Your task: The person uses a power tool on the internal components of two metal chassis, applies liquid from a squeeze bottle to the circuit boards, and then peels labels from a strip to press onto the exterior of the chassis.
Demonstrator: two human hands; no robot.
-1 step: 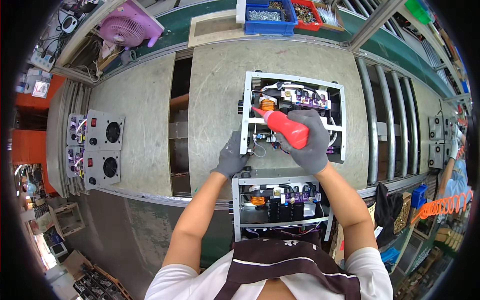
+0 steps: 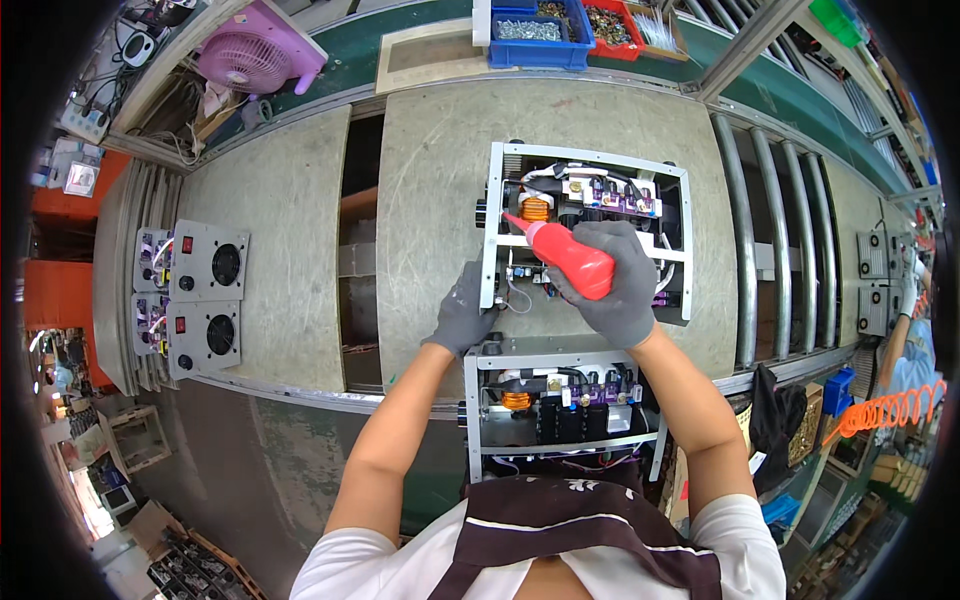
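Note:
My gloved right hand point(image 2: 622, 285) is wrapped round a red squeeze bottle point(image 2: 572, 258), tilted so its pointed nozzle reaches to the upper left. The nozzle tip is inside an open metal chassis point(image 2: 590, 155), near its left panel and beside a copper-coloured coil point(image 2: 535, 208). Cables, purple-and-white parts and circuit boards fill the chassis. At its lower left corner, my gloved left hand point(image 2: 464, 310) grips the edge of the panel; some of its fingers are hidden. Nearer to me stands a second open chassis point(image 2: 570, 350) with similar parts, touching or close below my hands.
Two finished-looking grey units point(image 2: 212, 262) with fans stand at the left. Metal rollers point(image 2: 745, 240) lie right of the worktop point(image 2: 430, 170). Blue bins point(image 2: 530, 30) of screws and a pink fan point(image 2: 250, 50) are at the back. An orange coiled hose point(image 2: 880, 412) hangs at right, near another person's arm point(image 2: 900, 330).
The red bottle and my right hand have shifted very slightly. My left hand and both chassis look the same.

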